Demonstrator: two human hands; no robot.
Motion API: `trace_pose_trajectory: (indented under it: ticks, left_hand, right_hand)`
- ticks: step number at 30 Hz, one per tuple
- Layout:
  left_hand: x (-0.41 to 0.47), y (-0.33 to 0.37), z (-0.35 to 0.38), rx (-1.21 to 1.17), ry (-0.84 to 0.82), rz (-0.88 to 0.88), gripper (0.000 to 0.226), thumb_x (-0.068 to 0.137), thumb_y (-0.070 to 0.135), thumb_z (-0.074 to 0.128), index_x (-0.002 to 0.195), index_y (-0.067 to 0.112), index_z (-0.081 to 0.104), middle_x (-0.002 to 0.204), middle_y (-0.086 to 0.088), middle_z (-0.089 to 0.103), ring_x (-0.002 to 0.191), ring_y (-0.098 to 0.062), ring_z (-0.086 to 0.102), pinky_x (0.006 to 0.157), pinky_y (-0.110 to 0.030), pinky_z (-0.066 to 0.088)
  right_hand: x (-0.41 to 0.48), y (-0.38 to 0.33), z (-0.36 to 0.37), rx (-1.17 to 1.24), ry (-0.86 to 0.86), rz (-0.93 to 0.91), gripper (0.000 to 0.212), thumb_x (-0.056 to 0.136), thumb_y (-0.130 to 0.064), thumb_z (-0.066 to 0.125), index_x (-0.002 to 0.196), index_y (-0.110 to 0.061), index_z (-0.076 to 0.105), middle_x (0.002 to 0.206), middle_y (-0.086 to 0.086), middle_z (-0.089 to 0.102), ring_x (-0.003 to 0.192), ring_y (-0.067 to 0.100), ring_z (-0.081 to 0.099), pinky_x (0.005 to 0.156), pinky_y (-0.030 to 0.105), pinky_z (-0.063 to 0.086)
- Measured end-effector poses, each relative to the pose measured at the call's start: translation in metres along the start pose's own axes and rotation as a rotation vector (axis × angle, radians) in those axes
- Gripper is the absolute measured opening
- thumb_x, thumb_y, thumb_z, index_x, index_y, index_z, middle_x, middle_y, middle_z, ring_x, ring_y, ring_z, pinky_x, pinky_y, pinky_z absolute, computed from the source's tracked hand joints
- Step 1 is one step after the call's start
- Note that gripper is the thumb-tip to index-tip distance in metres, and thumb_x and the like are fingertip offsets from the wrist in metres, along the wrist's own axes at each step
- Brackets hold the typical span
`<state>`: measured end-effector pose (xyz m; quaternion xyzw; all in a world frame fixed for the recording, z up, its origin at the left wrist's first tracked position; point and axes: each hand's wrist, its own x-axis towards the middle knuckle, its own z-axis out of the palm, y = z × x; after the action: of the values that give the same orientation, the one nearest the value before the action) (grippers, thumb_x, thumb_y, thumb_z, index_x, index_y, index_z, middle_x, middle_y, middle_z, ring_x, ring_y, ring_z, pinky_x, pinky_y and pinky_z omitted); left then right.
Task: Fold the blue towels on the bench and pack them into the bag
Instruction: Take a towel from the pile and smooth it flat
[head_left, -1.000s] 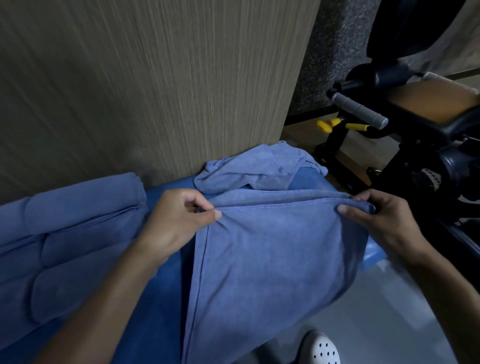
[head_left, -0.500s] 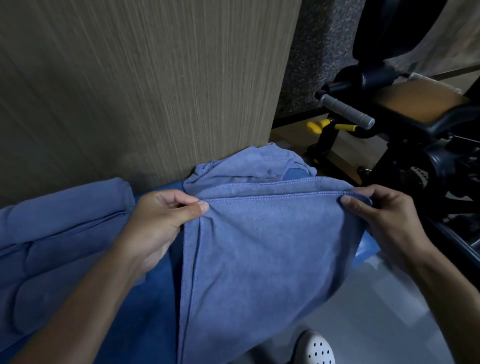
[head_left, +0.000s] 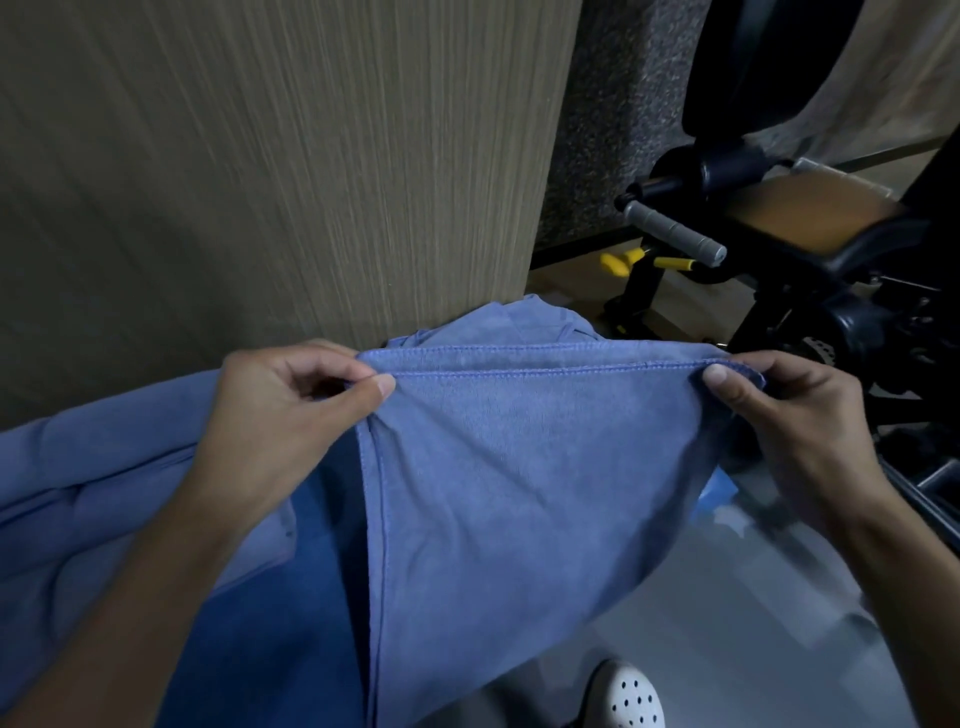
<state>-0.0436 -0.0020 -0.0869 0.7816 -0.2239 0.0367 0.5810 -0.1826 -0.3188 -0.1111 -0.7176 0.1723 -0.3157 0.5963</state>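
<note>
Head view, looking down over the table (head_left: 311, 597), a padded surface in a darker blue.

Left grip (head_left: 280, 415) pinches the top left corner of a blue towel (head_left: 519, 493). Its thumb (head_left: 382, 385) presses on top of the cloth and the other fingers curl under it. Right grip (head_left: 795, 421) pinches the top right corner the same way, thumb (head_left: 719, 375) on top. Both grips are thus clenched on the towel.

The upper edge runs taut and roughly level between them. Two stitched hems lie close and parallel there, so the towel is doubled over at the top. The rest drapes toward the person. Its left side lies on the table, and its lower right part hangs past the table edge over the grey floor (head_left: 727, 623).

Just behind the held edge, a second towel (head_left: 519, 322) lies crumpled on the table against a wood-grain wall panel (head_left: 260, 156). At left, under the left forearm, more blue cloth (head_left: 78, 493) lies in soft rolls on the table. The number of pieces cannot be told.

Right of the panel stands a black exercise machine (head_left: 810, 270) with a grey handle (head_left: 670, 231) and a yellow knob (head_left: 618, 262). At the bottom edge, a white perforated shoe (head_left: 628, 696) rests on the floor.
</note>
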Motion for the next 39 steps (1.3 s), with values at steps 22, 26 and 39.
trace_pose_trajectory:
  ticks: [22, 26, 39]
  left_hand:
    - [-0.039, 0.139, -0.072, 0.144, -0.175, 0.145, 0.015, 0.077, 0.006, 0.078, 0.072, 0.018, 0.073, 0.068, 0.006, 0.070, 0.063, -0.001, 0.059, 0.062, -0.010, 0.047]
    - [-0.050, 0.157, -0.077, 0.208, -0.203, 0.147, 0.012, 0.080, 0.005, 0.077, 0.072, 0.013, 0.071, 0.069, 0.008, 0.071, 0.063, 0.001, 0.060, 0.061, -0.009, 0.046]
    - [-0.071, 0.184, -0.092, 0.300, -0.223, 0.236, 0.013, 0.079, -0.001, 0.076, 0.075, 0.010, 0.069, 0.070, -0.006, 0.069, 0.062, -0.001, 0.058, 0.062, -0.010, 0.046]
  right_hand:
    - [-0.062, -0.147, -0.066, -0.212, -0.018, -0.269, 0.019, 0.070, -0.028, 0.076, 0.068, -0.014, 0.063, 0.065, -0.006, 0.062, 0.062, 0.004, 0.053, 0.057, 0.022, 0.045]
    - [-0.073, -0.161, -0.072, -0.192, -0.092, -0.259, 0.021, 0.071, -0.022, 0.074, 0.069, -0.008, 0.060, 0.086, 0.004, 0.069, 0.073, 0.011, 0.062, 0.067, 0.031, 0.051]
    - [-0.096, -0.194, -0.080, -0.180, -0.073, -0.307, 0.019, 0.084, -0.009, 0.071, 0.072, -0.006, 0.056, 0.063, 0.004, 0.058, 0.051, -0.002, 0.050, 0.046, 0.011, 0.041]
